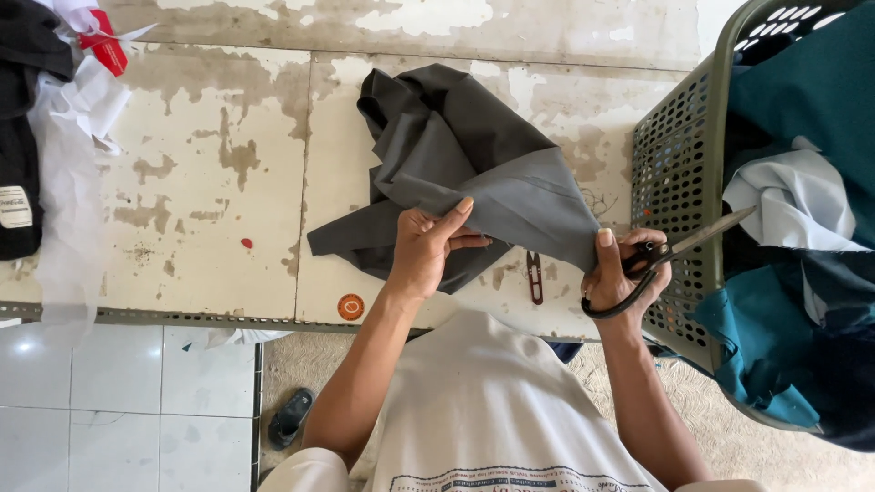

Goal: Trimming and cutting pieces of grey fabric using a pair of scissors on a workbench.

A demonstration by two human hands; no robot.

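Note:
A piece of dark grey fabric (460,150) lies bunched on a worn white table (219,164). My left hand (427,248) pinches a folded edge of the fabric near its lower middle. My right hand (612,273) holds the fabric's right corner with the thumb while its fingers sit in the black handles of large scissors (679,248), whose blades point right over a basket. Between my hands, small thread snips (534,276) lie on the table.
An olive perforated laundry basket (674,173) with teal, white and dark cloth stands at the right. White and black fabric and a red item (102,46) pile up at the left. A sandal (290,417) lies on the floor below.

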